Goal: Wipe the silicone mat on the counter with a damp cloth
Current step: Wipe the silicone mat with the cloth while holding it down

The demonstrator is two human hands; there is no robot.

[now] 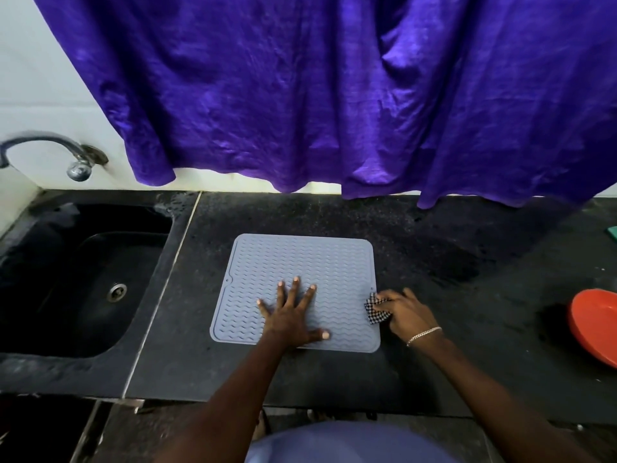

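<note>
A grey silicone mat (pixel 300 262) with wavy ridges lies flat on the black counter (pixel 417 248). My left hand (pixel 290 315) presses flat on the mat's near half, fingers spread. At the mat's right edge my right hand (pixel 405 312) is closed around a small black-and-white checked cloth (pixel 375 312). The cloth touches the mat's right border, near its lower corner. A silver bracelet sits on my right wrist.
A black sink (pixel 83 279) with a drain lies to the left, a tap (pixel 50 152) above it. A purple curtain (pixel 334 95) hangs over the counter's back. A red bowl (pixel 594 325) stands at the right edge. Wet patches darken the counter right of the mat.
</note>
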